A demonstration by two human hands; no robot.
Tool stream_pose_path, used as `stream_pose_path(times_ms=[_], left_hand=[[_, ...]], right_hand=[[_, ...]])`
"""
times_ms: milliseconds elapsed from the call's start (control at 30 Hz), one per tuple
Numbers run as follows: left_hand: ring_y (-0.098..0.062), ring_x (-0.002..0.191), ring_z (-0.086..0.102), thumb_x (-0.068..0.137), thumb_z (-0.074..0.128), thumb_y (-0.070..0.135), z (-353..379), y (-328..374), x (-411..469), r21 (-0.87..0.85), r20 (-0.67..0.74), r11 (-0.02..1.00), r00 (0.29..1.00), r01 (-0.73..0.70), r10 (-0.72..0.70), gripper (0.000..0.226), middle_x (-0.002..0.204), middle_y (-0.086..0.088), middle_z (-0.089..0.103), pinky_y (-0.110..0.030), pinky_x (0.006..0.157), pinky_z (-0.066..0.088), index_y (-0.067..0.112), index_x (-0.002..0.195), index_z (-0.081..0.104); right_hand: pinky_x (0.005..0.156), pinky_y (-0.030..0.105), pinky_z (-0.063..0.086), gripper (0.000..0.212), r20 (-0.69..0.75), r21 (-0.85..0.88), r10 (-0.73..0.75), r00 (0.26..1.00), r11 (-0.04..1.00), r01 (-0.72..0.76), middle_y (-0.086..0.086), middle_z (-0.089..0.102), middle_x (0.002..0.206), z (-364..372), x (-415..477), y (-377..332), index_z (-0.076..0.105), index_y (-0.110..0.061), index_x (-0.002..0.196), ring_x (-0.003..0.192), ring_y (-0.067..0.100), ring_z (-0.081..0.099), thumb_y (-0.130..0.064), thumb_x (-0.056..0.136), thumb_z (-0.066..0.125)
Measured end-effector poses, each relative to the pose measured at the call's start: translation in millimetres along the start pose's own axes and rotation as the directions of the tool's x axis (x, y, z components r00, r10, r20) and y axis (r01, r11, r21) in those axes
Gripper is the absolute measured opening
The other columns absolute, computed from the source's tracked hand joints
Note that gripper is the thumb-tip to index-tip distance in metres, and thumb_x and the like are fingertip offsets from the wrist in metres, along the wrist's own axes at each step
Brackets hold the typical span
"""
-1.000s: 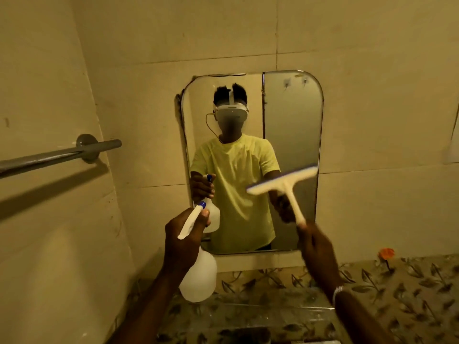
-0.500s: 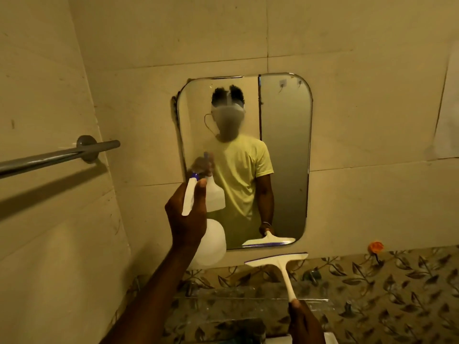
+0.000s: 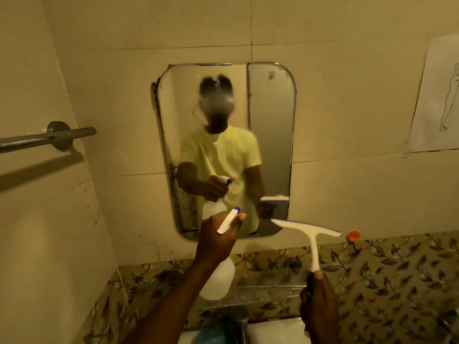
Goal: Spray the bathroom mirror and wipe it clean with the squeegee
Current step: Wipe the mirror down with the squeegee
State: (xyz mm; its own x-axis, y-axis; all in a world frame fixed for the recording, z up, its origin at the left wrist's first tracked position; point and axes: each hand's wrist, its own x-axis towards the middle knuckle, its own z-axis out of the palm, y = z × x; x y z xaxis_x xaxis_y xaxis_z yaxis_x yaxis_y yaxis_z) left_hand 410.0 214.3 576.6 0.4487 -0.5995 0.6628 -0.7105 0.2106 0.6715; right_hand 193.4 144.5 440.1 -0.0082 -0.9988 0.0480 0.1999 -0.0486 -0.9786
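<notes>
A rounded rectangular mirror (image 3: 270,145) hangs on the beige tiled wall straight ahead, with a misted patch of spray in its upper middle. My left hand (image 3: 216,242) grips a white spray bottle (image 3: 217,279) by its trigger head, the blue-tipped nozzle pointing at the lower part of the glass. My right hand (image 3: 319,304) holds a white squeegee (image 3: 310,232) by the handle end, its blade held level just below and right of the mirror's bottom corner, off the glass.
A metal towel bar (image 3: 47,139) juts from the left wall. Leaf-patterned tiles (image 3: 397,269) run below the mirror. A tap (image 3: 242,321) and basin edge sit at the bottom. An orange hook (image 3: 353,235) and a paper drawing (image 3: 439,100) are on the right wall.
The spray bottle dropped from mid-mirror to the lower part. The squeegee came down off the glass, then rose slightly to the bottom right corner. A misted patch appeared on the upper glass.
</notes>
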Motion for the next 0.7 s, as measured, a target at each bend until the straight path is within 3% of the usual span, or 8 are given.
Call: stream_pose_path(times_ms=[100,200,300,367,500,533,600,700], left_hand=[[-0.014,0.063,0.067,0.091,0.053,0.065,-5,-14,-10,0.024,0.056,0.987,0.986,0.158,-0.160,0.052,0.066,-0.003,0.068,-0.041,0.063,0.056,0.016,0.078,0.067],[-0.007,0.061,0.066,0.088,0.052,0.066,-20,-22,-16,0.010,-0.010,0.962,0.962,0.272,-0.272,0.053,0.063,-0.001,0.069,-0.021,0.055,0.049,0.018,0.074,0.069],[-0.005,0.052,0.064,0.092,0.060,0.058,-36,-23,-17,0.014,-0.194,0.967,0.949,0.255,-0.248,0.045,0.053,0.000,0.064,-0.012,0.044,0.042,0.021,0.068,0.068],[-0.004,0.052,0.065,0.092,0.064,0.055,-47,-22,-12,0.033,-0.219,0.961,0.940,0.276,-0.262,0.038,0.056,0.003,0.067,-0.011,0.045,0.043,0.024,0.070,0.071],[-0.017,0.063,0.071,0.095,0.065,0.047,-58,-21,-8,0.039,-0.303,0.963,0.921,0.266,-0.242,0.037,0.068,-0.006,0.073,-0.026,0.056,0.055,0.012,0.086,0.076],[-0.020,0.063,0.070,0.096,0.065,0.043,-60,-20,-10,0.048,-0.347,0.970,0.914,0.240,-0.209,0.037,0.068,-0.007,0.072,-0.028,0.055,0.056,0.009,0.085,0.075],[-0.021,0.068,0.070,0.097,0.065,0.036,-61,-21,-13,0.037,-0.395,0.982,0.906,0.184,-0.155,0.035,0.074,-0.010,0.073,-0.017,0.057,0.055,0.004,0.090,0.075],[-0.016,0.073,0.070,0.100,0.064,0.029,-64,-24,-16,-0.022,-0.392,0.992,0.911,0.126,-0.124,0.031,0.078,-0.009,0.073,-0.005,0.061,0.051,0.000,0.094,0.074]], right_hand=[[0.036,0.025,0.038,0.048,0.091,-0.030,-0.103,0.991,0.994,0.106,0.009,0.058,0.068,5,-3,-46,0.067,-0.018,0.100,0.047,0.018,0.050,-0.058,0.102,0.040],[0.036,0.023,0.038,0.044,0.261,0.077,-0.255,0.931,0.967,0.243,0.008,0.057,0.069,19,0,-105,0.064,-0.015,0.111,0.043,0.011,0.047,-0.053,0.104,0.042],[0.038,0.024,0.040,0.041,0.327,0.118,-0.447,0.832,0.893,0.434,0.006,0.056,0.071,48,15,-180,0.061,-0.008,0.119,0.045,0.011,0.047,-0.041,0.111,0.037],[0.043,0.025,0.042,0.042,0.321,0.158,-0.525,0.788,0.850,0.502,0.006,0.054,0.074,75,28,-237,0.060,-0.004,0.123,0.049,0.010,0.048,-0.037,0.113,0.036],[0.048,0.021,0.044,0.033,0.330,0.253,-0.597,0.731,0.802,0.540,-0.004,0.057,0.069,115,40,-320,0.058,-0.006,0.113,0.051,0.004,0.051,-0.031,0.113,0.037],[0.045,0.017,0.044,0.029,0.349,0.279,-0.604,0.717,0.797,0.536,-0.009,0.059,0.061,122,41,-329,0.057,-0.008,0.108,0.047,0.001,0.051,-0.029,0.113,0.037],[0.042,0.014,0.042,0.027,0.367,0.254,-0.608,0.705,0.794,0.552,-0.014,0.061,0.053,133,39,-331,0.058,-0.017,0.098,0.042,-0.003,0.051,-0.028,0.113,0.038],[0.050,0.015,0.047,0.028,0.337,0.141,-0.610,0.717,0.786,0.602,-0.019,0.066,0.062,138,38,-293,0.059,-0.030,0.093,0.053,-0.005,0.056,-0.031,0.112,0.038]])
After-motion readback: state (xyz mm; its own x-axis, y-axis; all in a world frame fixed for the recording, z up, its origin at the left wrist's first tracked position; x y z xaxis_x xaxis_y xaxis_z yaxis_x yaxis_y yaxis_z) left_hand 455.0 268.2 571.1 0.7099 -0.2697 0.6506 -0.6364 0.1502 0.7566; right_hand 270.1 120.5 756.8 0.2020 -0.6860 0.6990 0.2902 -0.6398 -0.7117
